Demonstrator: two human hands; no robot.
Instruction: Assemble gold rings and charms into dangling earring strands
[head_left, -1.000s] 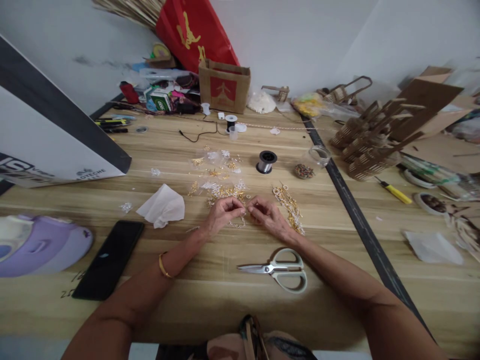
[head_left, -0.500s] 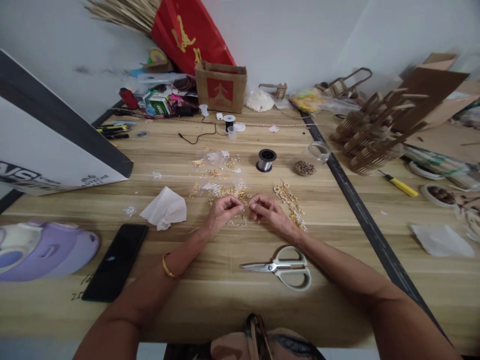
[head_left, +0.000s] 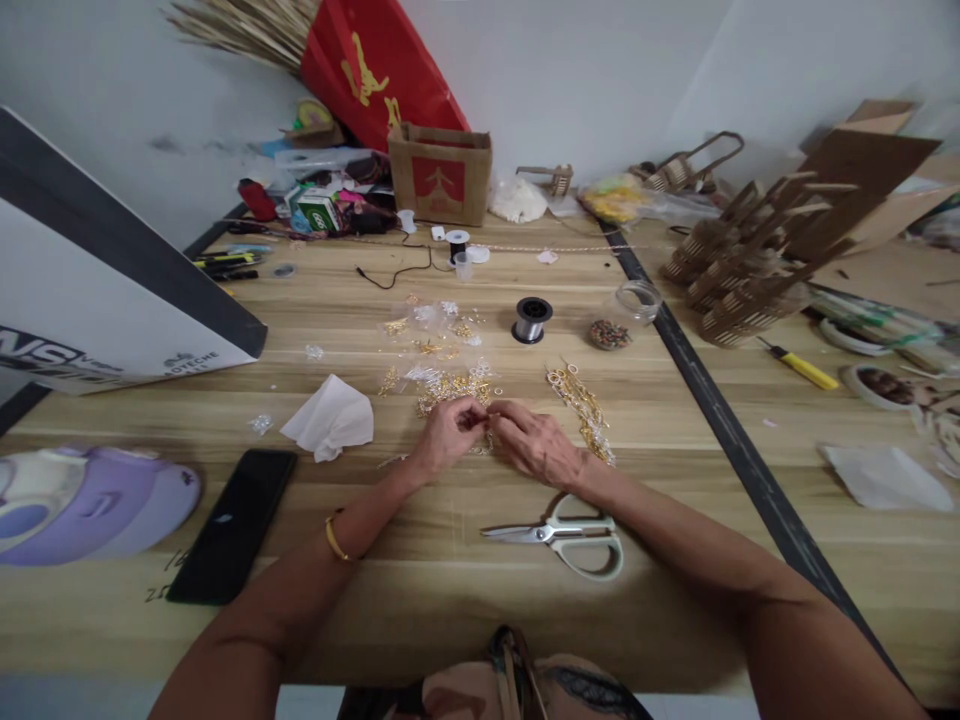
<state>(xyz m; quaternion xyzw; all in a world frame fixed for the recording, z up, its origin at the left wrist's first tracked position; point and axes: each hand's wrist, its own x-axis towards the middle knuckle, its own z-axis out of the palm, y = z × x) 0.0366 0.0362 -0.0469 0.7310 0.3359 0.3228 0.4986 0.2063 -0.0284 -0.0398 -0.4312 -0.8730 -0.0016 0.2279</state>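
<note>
My left hand (head_left: 450,432) is closed in a pinch over the wooden table, at the near edge of a pile of small gold and silver jewelry findings (head_left: 454,387). My right hand (head_left: 534,440) meets it, fingertips pressed together against the left ones. What the fingers hold is too small to make out. A short bit of light chain (head_left: 480,447) shows just below the fingertips, partly hidden by the hands. Right of my right hand lies a bundle of gold and silver chain pieces (head_left: 583,405). White-handled scissors (head_left: 562,535) rest below my right wrist.
A spool of wire (head_left: 532,320) and a clear jar of beads (head_left: 611,333) stand beyond the hands. To the left are a white tissue (head_left: 330,418), a black phone (head_left: 232,525) and a purple-white container (head_left: 101,505). A yellow-handled tool (head_left: 802,368) and small woven baskets (head_left: 742,285) are on the right.
My right hand has moved slightly left and turned over more, its back now facing up. The fingertips of both hands, apart before, have come together.
</note>
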